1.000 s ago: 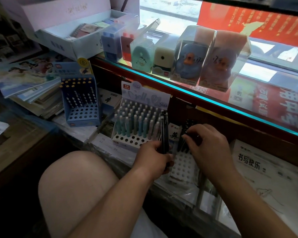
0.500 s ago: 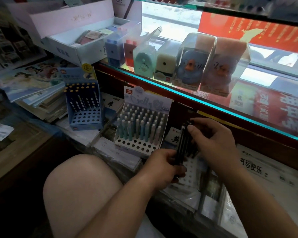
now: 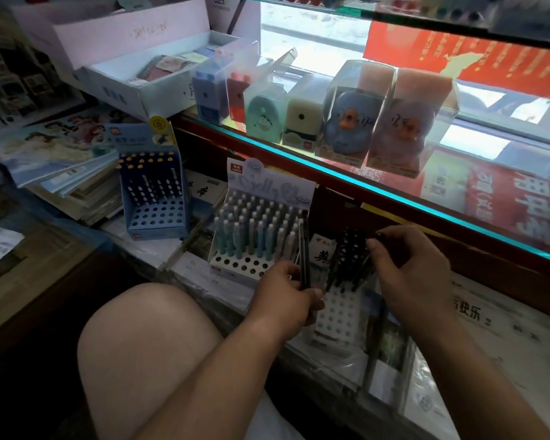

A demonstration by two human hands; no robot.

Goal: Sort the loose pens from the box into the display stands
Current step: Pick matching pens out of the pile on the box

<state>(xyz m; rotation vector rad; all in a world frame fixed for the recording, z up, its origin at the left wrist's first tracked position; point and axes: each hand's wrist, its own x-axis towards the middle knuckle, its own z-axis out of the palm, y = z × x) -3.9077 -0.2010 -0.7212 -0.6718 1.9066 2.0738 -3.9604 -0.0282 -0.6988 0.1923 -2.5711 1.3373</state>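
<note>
The left hand (image 3: 285,296) is closed around a bundle of black pens (image 3: 304,249), held upright just right of the pastel pen stand (image 3: 261,230). The right hand (image 3: 410,268), further right of that stand, pinches the top of one black pen (image 3: 382,235) between thumb and fingertips, over a white stand (image 3: 343,312) whose back rows already carry black pens while its front holes lie bare. The pastel pen stand is nearly full, with one front row of holes open. Left of it stands a blue stand (image 3: 154,192), half filled. Behind and above it a glass shelf (image 3: 394,192) carries boxed pencil sharpeners (image 3: 350,115).
</note>
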